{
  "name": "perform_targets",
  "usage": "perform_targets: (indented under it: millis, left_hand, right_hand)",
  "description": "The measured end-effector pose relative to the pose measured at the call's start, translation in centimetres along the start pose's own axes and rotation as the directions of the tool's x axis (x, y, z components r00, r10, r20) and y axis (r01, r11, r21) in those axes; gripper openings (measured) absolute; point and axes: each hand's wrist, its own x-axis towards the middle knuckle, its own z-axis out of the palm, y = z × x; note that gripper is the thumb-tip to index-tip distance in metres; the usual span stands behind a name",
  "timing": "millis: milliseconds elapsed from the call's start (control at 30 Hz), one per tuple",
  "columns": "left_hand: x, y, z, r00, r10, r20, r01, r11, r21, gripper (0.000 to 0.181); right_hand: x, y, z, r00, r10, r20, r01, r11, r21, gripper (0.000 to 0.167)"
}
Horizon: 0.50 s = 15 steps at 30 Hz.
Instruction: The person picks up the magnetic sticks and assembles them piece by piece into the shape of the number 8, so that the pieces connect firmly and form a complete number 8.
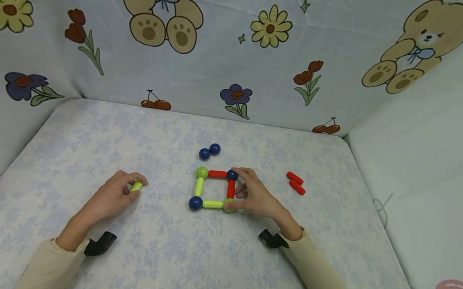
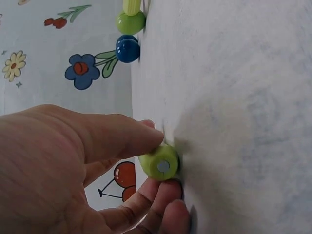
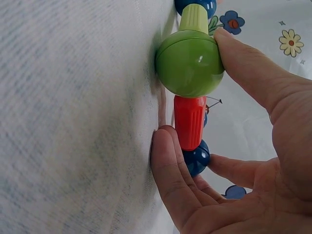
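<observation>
A square of rods and balls lies on the table: green rods at left and front, red rods at back and right, with green balls and blue balls at alternate corners. The right hand grips its right side; in the right wrist view the thumb touches the green ball and a finger touches the blue ball, the red rod between them. Left of the square, the left hand pinches a short green rod between thumb and fingers, low over the table.
Two loose blue balls lie just behind the square. Two red rods rest to the right of the right hand. A patterned cloth wall rises at the table's back edge, and a white side wall stands at the right.
</observation>
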Motion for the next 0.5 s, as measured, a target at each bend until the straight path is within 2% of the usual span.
perform_targets:
  millis: [267, 500]
  left_hand:
    - [-0.2, 0.8, 0.6, 1.0, 0.03, -0.005, -0.03, 0.999, -0.04, 0.028]
    - [-0.5, 2.2, 1.6, 0.997, 0.042, 0.065, -0.031, 0.986, -0.164, 0.031]
  right_hand:
    - [0.0, 0.0, 0.1, 1.0, -0.004, 0.0, 0.004, 1.0, -0.003, 0.102]
    - [-0.1, 0.0, 0.0, 1.0, -0.004, -0.006, 0.004, 1.0, -0.004, 0.102]
